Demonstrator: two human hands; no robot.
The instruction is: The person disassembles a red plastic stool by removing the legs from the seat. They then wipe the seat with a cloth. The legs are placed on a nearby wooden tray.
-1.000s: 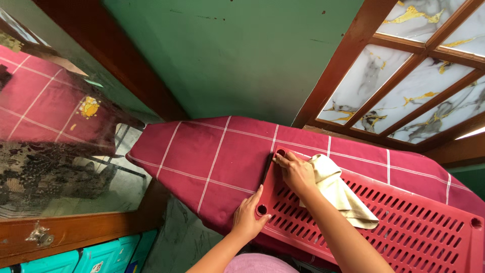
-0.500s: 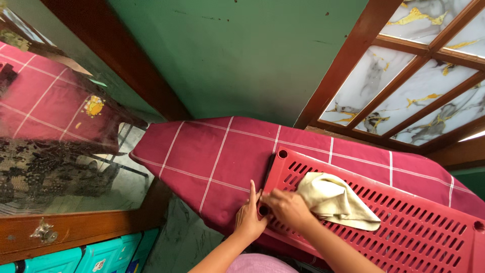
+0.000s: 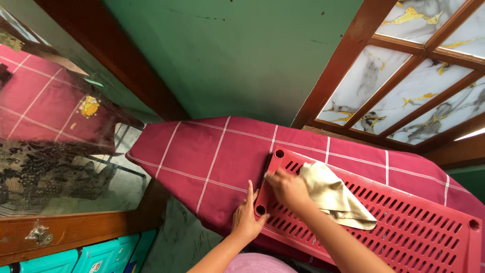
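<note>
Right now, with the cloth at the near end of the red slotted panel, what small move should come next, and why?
Probably a wipe rightward along the red slotted panel. The right hand presses the cream cloth at its left end, beside the corner holes, while the left hand braces that edge. Most of the slotted surface lies uncovered to the right.

A: You have one view only, worn on your head, looking steeply down and tilted, close over the red slotted panel [image 3: 384, 217].

B: So nothing overlaps?

A: Nothing. It faces the green wall [image 3: 242, 55], with your forearms entering from the bottom edge.
</note>
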